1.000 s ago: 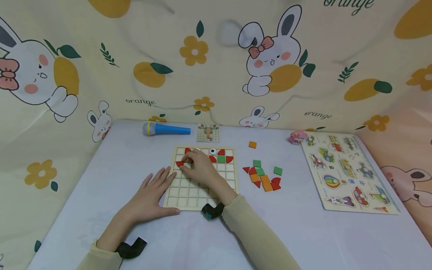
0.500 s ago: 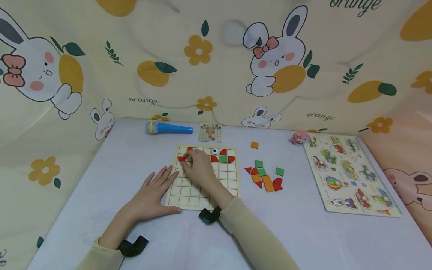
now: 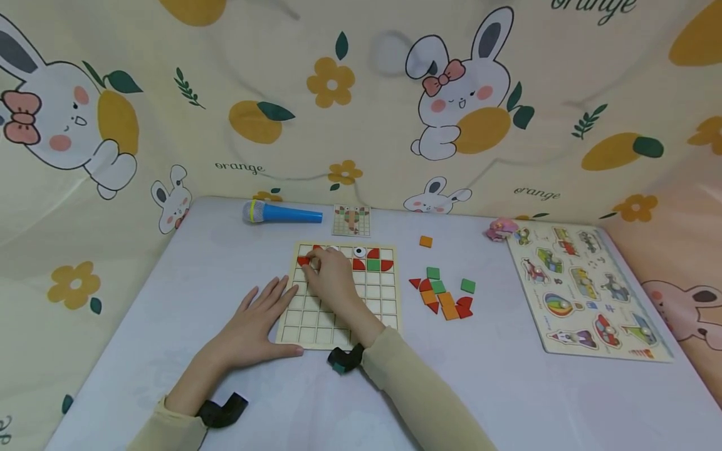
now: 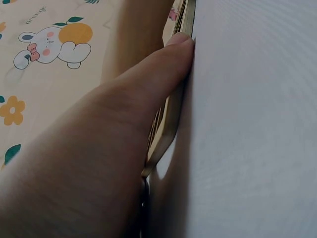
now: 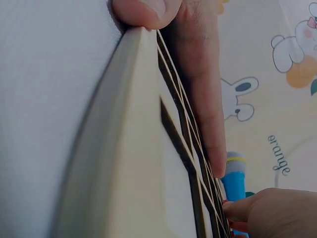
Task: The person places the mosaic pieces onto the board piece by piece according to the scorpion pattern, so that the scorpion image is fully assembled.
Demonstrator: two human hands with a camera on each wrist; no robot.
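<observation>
A cream grid board [image 3: 372,292] lies on the table. My right hand [image 3: 335,279] reaches over it, thumb and index finger pinching a red quarter-circle tile [image 3: 303,260] at the leftmost column, second row. Whether the tile lies flat in its cell is hard to tell. My left hand [image 3: 256,329] rests with spread, straight fingers along the board's left edge, its thumb [image 4: 173,54] at the near corner. On the board's upper right are an eye tile [image 3: 359,252], a green square [image 3: 373,265] and red quarter-circles [image 3: 387,265]. My right hand partly covers the upper-left tiles.
Loose red, green and orange tiles [image 3: 447,305] lie right of the board, a lone orange square [image 3: 425,242] behind them. At the back are a pattern card [image 3: 351,220] and a blue toy microphone [image 3: 290,215]. A picture puzzle board [image 3: 586,294] and pink toy [image 3: 501,229] are far right.
My right hand has shifted slightly away from me, carrying the red tile up into the second-row cell. The left hand stays in place. The head view has moved a little.
</observation>
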